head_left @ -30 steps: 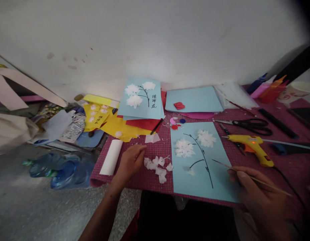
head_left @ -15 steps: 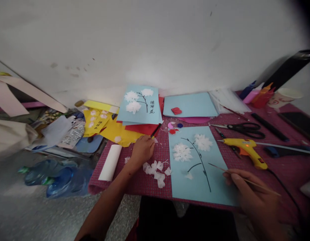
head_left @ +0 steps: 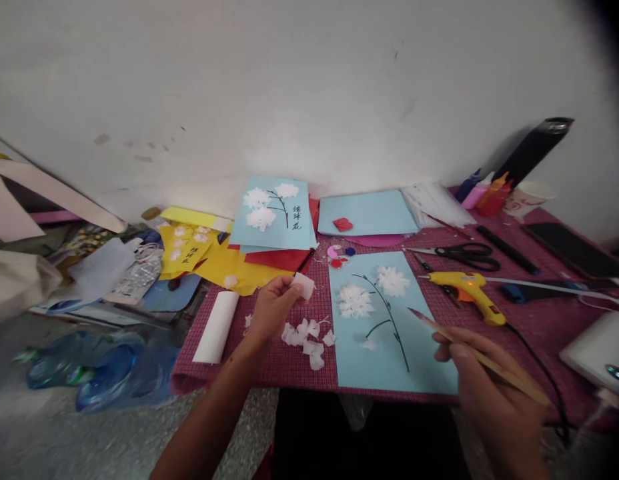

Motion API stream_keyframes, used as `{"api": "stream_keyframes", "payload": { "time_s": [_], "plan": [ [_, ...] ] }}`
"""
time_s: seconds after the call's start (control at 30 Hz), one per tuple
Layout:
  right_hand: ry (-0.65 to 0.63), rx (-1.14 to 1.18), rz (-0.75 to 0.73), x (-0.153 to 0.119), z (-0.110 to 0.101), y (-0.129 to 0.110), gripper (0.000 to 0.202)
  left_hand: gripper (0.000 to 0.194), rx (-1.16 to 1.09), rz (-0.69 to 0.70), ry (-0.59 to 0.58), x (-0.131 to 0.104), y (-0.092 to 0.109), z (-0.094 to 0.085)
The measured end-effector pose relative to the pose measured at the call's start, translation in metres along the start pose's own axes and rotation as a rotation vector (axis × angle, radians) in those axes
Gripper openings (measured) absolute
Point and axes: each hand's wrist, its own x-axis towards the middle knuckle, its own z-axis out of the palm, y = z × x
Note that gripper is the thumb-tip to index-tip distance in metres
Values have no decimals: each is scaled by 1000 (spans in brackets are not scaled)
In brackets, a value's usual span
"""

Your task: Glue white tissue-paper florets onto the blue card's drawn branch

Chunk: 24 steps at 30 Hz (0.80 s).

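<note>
Between thumb and fingers, my left hand [head_left: 273, 305] pinches a small piece of white tissue paper [head_left: 304, 285], raised over the table. My right hand [head_left: 482, 370] is closed round a thin wooden paintbrush [head_left: 442, 331], its tip pointing left above a blue sheet [head_left: 362, 367]. That sheet bears a drawn dark branch and two fluffy white paper flowers [head_left: 354, 301], with a small white tuft [head_left: 368, 344] by the lower twig. Several loose tissue scraps [head_left: 312, 343] lie left of the sheet. A white paper roll [head_left: 217, 327] is further left.
A yellow glue gun [head_left: 467, 290], black scissors [head_left: 462, 255] and a phone [head_left: 572, 247] lie to the right. Paint bottles [head_left: 484, 193] and a paper cup [head_left: 527, 197] stand behind them. A finished blue flower card [head_left: 269, 227] leans at the back. A white device [head_left: 602, 353] sits at the right edge.
My left hand has lifted off the table with a piece of tissue paper in its fingers. The paintbrush is still in my right hand. The view has shifted slightly.
</note>
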Motion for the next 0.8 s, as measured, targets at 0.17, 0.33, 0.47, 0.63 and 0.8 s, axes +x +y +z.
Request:
{"api": "stream_keyframes", "payload": {
  "time_s": [0.17,0.33,0.47,0.63,0.8],
  "plan": [
    [-383,183,-91,-25,21,-36,22,30,-249,-202,-114,-51,-7,35],
    [-482,225,-106,-32,34,-45,25,29,-334,-264,-174,-77,-19,48],
    [-490,223,-69,-34,35,-38,23,26,-373,-258,-190,-81,-22,48],
    [-492,220,-16,-37,37,-30,20,23,-388,-267,-175,-83,-18,48],
    [-451,369,131,-39,40,-19,19,26,-413,-282,-181,-85,-16,47]
  ]
}}
